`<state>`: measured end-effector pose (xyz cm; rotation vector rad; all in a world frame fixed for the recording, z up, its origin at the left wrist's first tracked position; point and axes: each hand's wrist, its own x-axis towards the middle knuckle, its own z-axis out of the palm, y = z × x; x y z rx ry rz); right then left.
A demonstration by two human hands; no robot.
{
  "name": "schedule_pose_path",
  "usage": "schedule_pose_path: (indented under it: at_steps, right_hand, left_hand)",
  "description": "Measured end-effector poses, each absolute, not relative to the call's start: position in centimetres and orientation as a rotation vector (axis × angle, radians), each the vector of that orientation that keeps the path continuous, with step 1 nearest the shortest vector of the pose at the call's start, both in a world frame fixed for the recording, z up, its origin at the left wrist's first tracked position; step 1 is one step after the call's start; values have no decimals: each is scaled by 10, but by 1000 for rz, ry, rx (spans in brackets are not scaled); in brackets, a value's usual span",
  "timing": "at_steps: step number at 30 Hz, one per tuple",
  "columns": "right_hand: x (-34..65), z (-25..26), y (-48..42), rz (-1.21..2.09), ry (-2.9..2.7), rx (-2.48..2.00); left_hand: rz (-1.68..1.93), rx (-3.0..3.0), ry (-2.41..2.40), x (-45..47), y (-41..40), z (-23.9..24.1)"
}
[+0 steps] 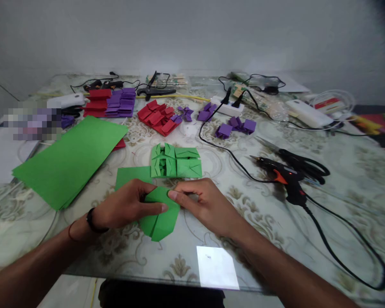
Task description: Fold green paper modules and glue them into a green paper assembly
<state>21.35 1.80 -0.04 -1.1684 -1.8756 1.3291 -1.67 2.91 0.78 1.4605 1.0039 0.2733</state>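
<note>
A green sheet of paper [163,218], folded along a lengthwise crease with its corners turned in, is held between my two hands above the table. My left hand [128,205] grips its left side, thumb lying across the top. At the upper right edge, my right hand [205,203] pinches the paper between thumb and fingers. Just beyond lie green folded paper pieces [176,162], set side by side. A flat green paper [133,175] shows partly behind my left hand, which hides the rest of it.
To the left lies a stack of green paper [73,158]. Red folded pieces [158,117] and purple ones [224,130] sit farther back. On the right are scissors [303,164] and a glue gun [285,175], its cord looping forward. A power strip [227,106] stands at the back.
</note>
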Motion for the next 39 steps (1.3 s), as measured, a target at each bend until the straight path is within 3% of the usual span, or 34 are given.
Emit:
schedule_pose_path:
  at_steps: [5,21,39]
  right_hand:
    - [212,-2,19,1424,-1673,-1149]
    - [210,-4,17,1321,-1800,-1173]
    - [211,-8,18,1387,-1717,-1175]
  left_hand:
    - [412,1467,1061,-18,28,6]
    - [271,1699,1149,-15,29,6]
    - [506,1642,1322,-17,27,13]
